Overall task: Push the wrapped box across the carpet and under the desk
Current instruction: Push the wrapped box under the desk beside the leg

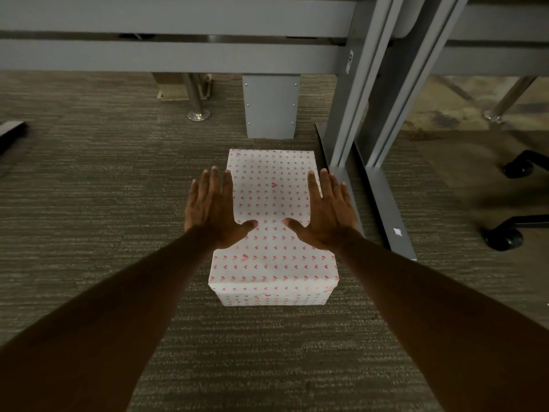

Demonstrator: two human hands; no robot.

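Wrapped box [271,230], white paper with pink hearts, lying lengthwise on the carpet [98,179], its far end near the grey panel [271,105] beneath the worktop [166,56]. Left hand [212,211] and right hand [322,214], fingers spread flat, grip apart, over the box's long top edges. Chair wheels [503,237] stand at the carpet's right edge.

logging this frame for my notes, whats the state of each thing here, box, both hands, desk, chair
wrapped box: flat on the carpet, wrapping intact, far end near the desk's grey panel
left hand: open, fingers spread, over the box's left edge
right hand: open, fingers spread, over the box's right edge
desk leg: upright, just right of the box
grey panel: upright on the carpet, just beyond the box
chair casters: on the carpet, far right
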